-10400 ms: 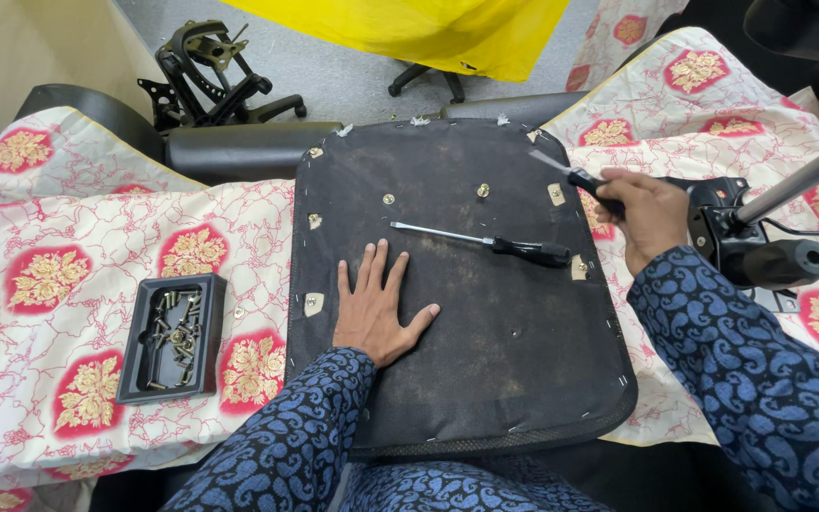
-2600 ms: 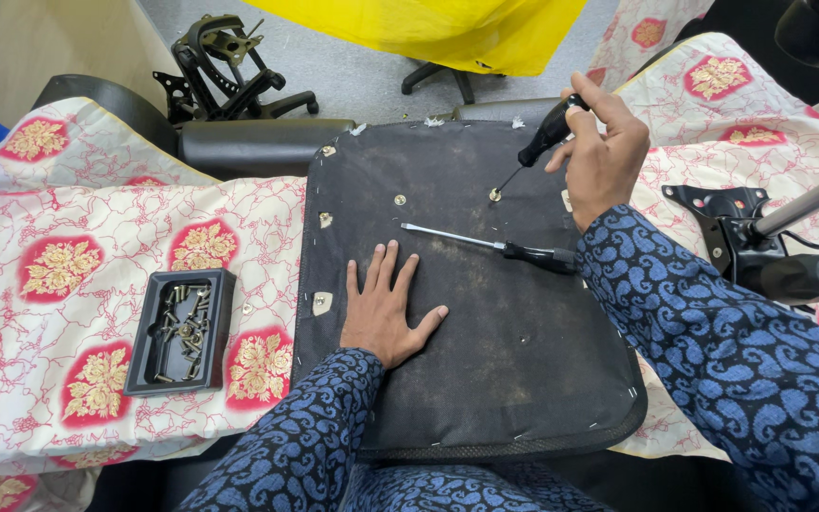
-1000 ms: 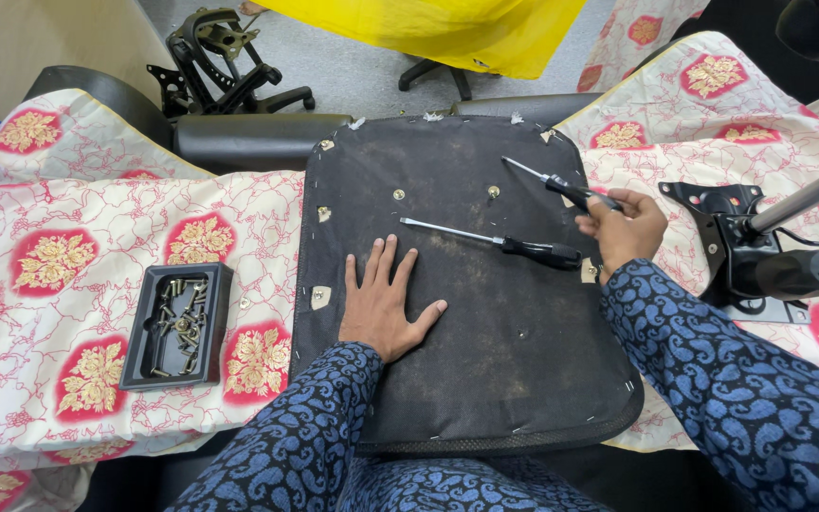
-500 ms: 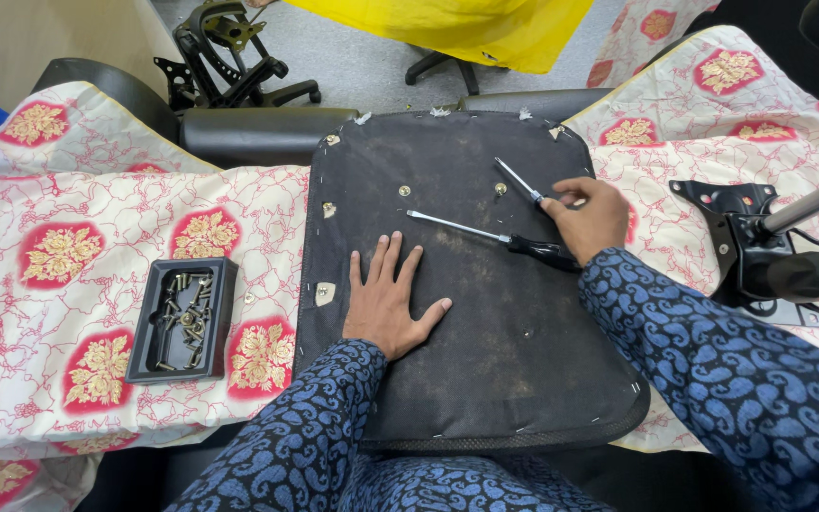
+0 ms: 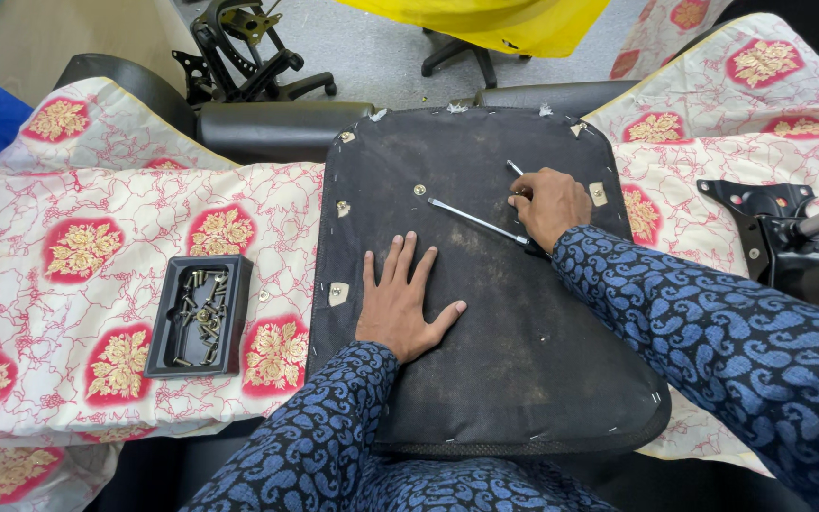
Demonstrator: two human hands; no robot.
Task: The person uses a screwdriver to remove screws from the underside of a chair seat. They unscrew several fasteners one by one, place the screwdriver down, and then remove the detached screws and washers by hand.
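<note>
Two hands — left [image 5: 402, 308], right [image 5: 547, 204] — on black seat base [image 5: 514, 360].

The left hand [image 5: 404, 308] is laid flat with the palm down and the fingers spread, the thumb held out to the right, and its forearm is brought in from the lower edge in a dark blue patterned sleeve. The right hand [image 5: 548, 204] is held further forward, the knuckles turned up and the fingers curled closed, with the wrist slightly bent. Its sleeved arm is stretched in from the lower right.
</note>
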